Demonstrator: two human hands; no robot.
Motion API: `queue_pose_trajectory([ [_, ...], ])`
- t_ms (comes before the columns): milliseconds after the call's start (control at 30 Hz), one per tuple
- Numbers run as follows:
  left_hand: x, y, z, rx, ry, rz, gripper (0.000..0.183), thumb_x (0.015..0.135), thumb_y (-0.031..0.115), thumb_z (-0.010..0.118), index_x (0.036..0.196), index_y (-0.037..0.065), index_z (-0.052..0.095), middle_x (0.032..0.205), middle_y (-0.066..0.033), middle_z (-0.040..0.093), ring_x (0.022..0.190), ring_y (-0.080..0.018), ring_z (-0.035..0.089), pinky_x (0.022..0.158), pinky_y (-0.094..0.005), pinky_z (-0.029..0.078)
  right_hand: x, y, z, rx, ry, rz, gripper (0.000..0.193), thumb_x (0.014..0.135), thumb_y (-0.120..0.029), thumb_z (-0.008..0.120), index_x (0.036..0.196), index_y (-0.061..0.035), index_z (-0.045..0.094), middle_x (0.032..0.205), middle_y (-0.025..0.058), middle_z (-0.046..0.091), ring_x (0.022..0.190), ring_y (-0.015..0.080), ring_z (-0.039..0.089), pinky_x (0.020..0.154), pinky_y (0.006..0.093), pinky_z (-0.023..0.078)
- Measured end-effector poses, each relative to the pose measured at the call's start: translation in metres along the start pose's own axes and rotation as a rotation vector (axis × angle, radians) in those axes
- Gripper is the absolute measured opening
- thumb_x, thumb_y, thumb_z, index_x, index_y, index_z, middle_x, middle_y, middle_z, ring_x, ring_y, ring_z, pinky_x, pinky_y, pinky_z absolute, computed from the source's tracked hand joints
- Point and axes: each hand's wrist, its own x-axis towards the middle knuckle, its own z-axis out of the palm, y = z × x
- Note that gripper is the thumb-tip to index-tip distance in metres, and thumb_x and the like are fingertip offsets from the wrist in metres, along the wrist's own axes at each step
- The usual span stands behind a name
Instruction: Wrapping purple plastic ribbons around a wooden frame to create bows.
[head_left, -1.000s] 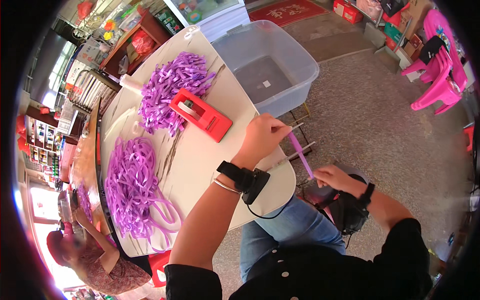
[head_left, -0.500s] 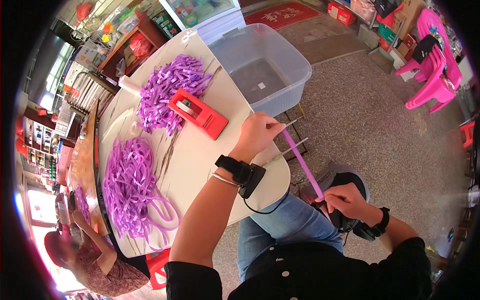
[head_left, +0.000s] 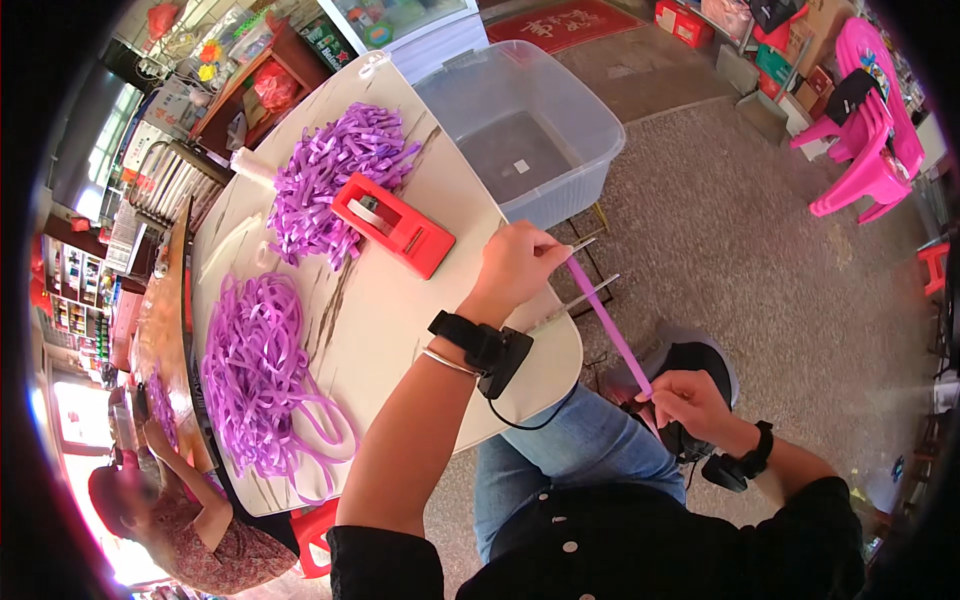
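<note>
A purple ribbon is stretched straight between my two hands, past the table's right edge. My left hand pinches its upper end beside the tip of a thin metal rod. A second thin metal rod sticks out just below, and the ribbon passes across it. Lower and to the right, my right hand closes thumb and fingers on the ribbon's other end. On the table lie a loose heap of long purple ribbon loops and a pile of shorter purple ribbon pieces. A red tape dispenser touches the pile.
The marbled white table spans the left side. Against its far right edge stands a translucent plastic bin. Pink stacked chairs are at the far right. Another person sits at the lower left, near more purple ribbon.
Both hands keep their grip on the ribbon, which stays taut. My right hand has barely shifted. The view has tilted very slightly.
</note>
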Motion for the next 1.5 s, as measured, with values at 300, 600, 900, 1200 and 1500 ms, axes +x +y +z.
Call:
queue_pose_trajectory([
  [300, 0.0, -0.001, 0.0, 0.005, -0.005, -0.012, 0.018, 0.07, 0.023, 0.066, 0.073, 0.005, 0.067, 0.074, -0.011, 0.058, 0.068, -0.0253, 0.058, 0.062, -0.0343, 0.046, -0.002, 0.006, 0.002, 0.156, 0.031, 0.104, 0.016, 0.086, -0.009, 0.05, 0.091, 0.0023, 0.06, 0.061, 0.0015, 0.055, 0.054, 0.0053, 0.051, 0.051, 0.0188, 0.04],
  [600, 0.001, -0.001, 0.001, 0.011, -0.003, -0.008, 0.019, 0.07, 0.023, 0.066, 0.073, 0.005, 0.066, 0.073, -0.0109, 0.058, 0.067, -0.0251, 0.058, 0.061, -0.0342, 0.046, 0.009, -0.055, 0.003, -0.098, -0.071, -0.183, 0.017, 0.081, -0.001, 0.047, 0.092, 0.001, 0.061, 0.057, 0.0043, 0.056, 0.049, 0.0079, 0.055, 0.044, 0.0186, 0.04],
  [900, -0.002, 0.006, -0.002, -0.093, 0.057, -0.084, 0.019, 0.073, 0.019, 0.06, 0.074, 0.0, 0.062, 0.074, -0.0145, 0.057, 0.069, -0.0277, 0.057, 0.062, -0.0361, 0.044, 0.143, -0.126, -0.008, -0.056, -0.12, -0.268, 0.027, 0.089, -0.022, 0.045, 0.094, -0.0011, 0.061, 0.059, -0.0062, 0.04, 0.049, 0.0022, 0.033, 0.044, 0.0181, 0.026],
  [1200, -0.002, 0.004, -0.001, -0.258, 0.142, -0.169, 0.02, 0.08, 0.014, 0.045, 0.076, -0.004, 0.052, 0.076, -0.0207, 0.053, 0.074, -0.0348, 0.053, 0.067, -0.0396, 0.042, 0.221, -0.082, -0.019, 0.16, -0.156, 0.046, 0.025, 0.087, -0.025, 0.05, 0.096, -0.006, 0.064, 0.06, -0.0095, 0.039, 0.047, 0.0007, 0.031, 0.041, 0.0175, 0.021],
  [1500, -0.002, -0.001, 0.002, -0.306, 0.124, -0.136, 0.014, 0.078, 0.011, 0.054, 0.077, -0.002, 0.052, 0.072, -0.013, 0.053, 0.065, -0.0216, 0.052, 0.06, -0.0316, 0.042, 0.236, -0.056, -0.023, 0.176, -0.045, 0.134, 0.019, 0.08, -0.029, 0.058, 0.071, -0.0112, 0.058, 0.063, -0.0059, 0.046, 0.047, 0.0022, 0.036, 0.038, 0.019, 0.023],
])
